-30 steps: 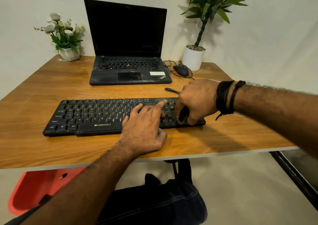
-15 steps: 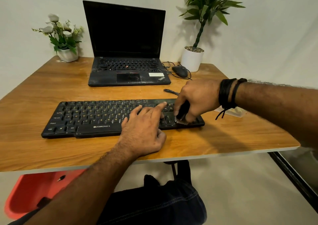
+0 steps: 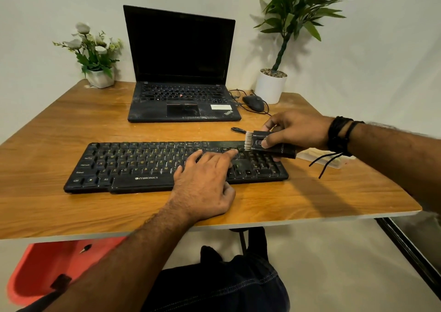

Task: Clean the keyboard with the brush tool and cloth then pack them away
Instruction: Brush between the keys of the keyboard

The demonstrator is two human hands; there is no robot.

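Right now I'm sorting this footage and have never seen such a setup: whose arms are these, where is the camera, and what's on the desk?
There is no machine here. A person wears a wide-angle camera on the head, looking forward and down, so both arms are their own. The left hand rests on the black keyboard, forefinger stretched over the keys. The right hand grips a black brush tool, its pale bristles pointing left at the keyboard's right end. Everything lies on a wooden desk. Behind are an open laptop with a dark screen, a mouse, a flower pot and a potted plant.
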